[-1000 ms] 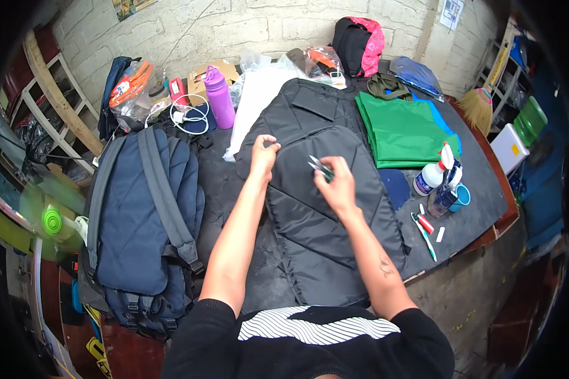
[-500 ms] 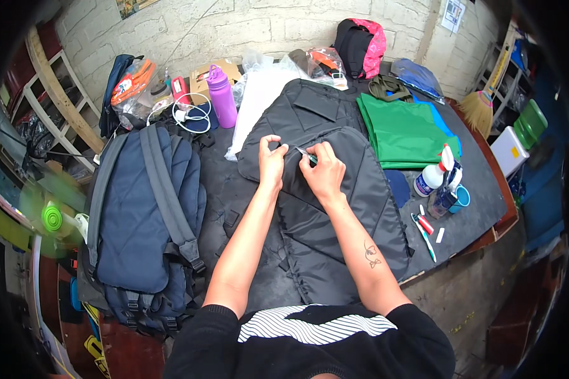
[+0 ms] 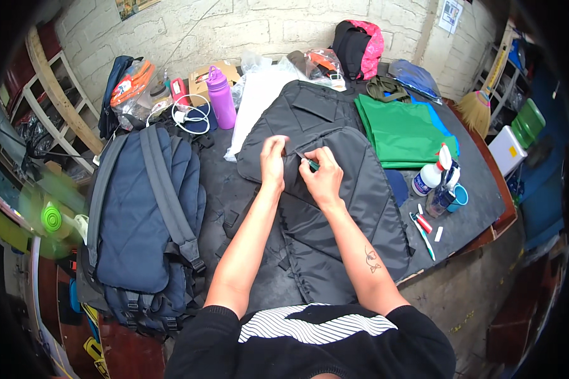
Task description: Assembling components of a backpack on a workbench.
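A black backpack [image 3: 335,189] of quilted fabric lies spread on the dark table in front of me. Over its upper middle, my right hand [image 3: 323,177] pinches a small pointed tool [image 3: 312,164] with a green handle; its exact kind is too small to make out. The tip points up and left, toward my left hand. Just left of it, my left hand [image 3: 273,163] is held edge-on above the black fabric, fingers stretched and a little blurred, with nothing visible in them. A narrow gap separates the two hands.
Left of my arms lies a navy backpack [image 3: 133,215]. Behind stand a purple bottle [image 3: 221,101] and a cardboard box [image 3: 202,82]. To the right are folded green fabric [image 3: 395,132], a spray bottle [image 3: 427,179], a blue cup [image 3: 459,198] and a toothbrush [image 3: 423,237].
My left hand has turned edge-on and its curled fingers have straightened. My right hand has shifted slightly down and left, still gripping the green-handled tool.
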The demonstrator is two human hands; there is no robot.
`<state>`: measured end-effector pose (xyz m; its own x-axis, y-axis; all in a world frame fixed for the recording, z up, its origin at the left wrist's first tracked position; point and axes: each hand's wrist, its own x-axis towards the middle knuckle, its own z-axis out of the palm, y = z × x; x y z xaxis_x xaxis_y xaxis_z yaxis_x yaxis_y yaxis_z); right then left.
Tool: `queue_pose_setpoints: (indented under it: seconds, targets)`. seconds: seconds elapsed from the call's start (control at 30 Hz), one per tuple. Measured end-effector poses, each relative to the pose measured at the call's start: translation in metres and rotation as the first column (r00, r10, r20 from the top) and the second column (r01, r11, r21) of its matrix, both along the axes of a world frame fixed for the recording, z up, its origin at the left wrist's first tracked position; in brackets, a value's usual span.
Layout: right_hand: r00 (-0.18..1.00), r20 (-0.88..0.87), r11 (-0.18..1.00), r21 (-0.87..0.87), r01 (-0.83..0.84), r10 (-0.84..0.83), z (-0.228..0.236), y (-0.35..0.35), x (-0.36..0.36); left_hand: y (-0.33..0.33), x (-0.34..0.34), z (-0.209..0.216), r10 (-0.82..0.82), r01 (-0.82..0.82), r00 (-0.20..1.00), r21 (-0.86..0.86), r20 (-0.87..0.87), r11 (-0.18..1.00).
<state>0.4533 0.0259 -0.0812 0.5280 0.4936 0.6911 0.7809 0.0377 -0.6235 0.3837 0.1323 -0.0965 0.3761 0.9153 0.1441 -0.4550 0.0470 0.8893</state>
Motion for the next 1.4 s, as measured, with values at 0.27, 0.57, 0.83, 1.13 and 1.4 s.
queue_pose_setpoints:
  seconds: [0.27,0.57,0.83,1.13,1.4]
  targets:
    - [0.508,-0.739,0.868,0.496,-0.035,0.443,-0.026,-0.04,0.041,0.025,-0.032,0.0,-0.23,0.31,0.93,0.273,-0.288,0.911]
    - [0.758,-0.644,0.974,0.222,0.055,0.104,-0.041,-0.054,0.09,-0.06,-0.01,-0.028,0.434,0.47,0.679,0.805,-0.592,0.361]
    - [0.88,-0.421,0.973,0.034,-0.227,0.22,-0.09,0.011,0.1,-0.066,0.024,-0.055,0.411,0.361,0.726,0.814,-0.552,0.456]
    - [0.69,-0.613,0.923,0.256,-0.288,0.385,-0.119,0.013,0.092,-0.008,0.077,-0.059,0.684,0.521,0.519,0.824,-0.513,0.222]
    - [0.67,-0.663,0.942,0.265,-0.208,0.335,-0.119,0.008,0.09,-0.008,0.086,-0.044,0.72,0.459,0.423,0.816,-0.55,0.353]
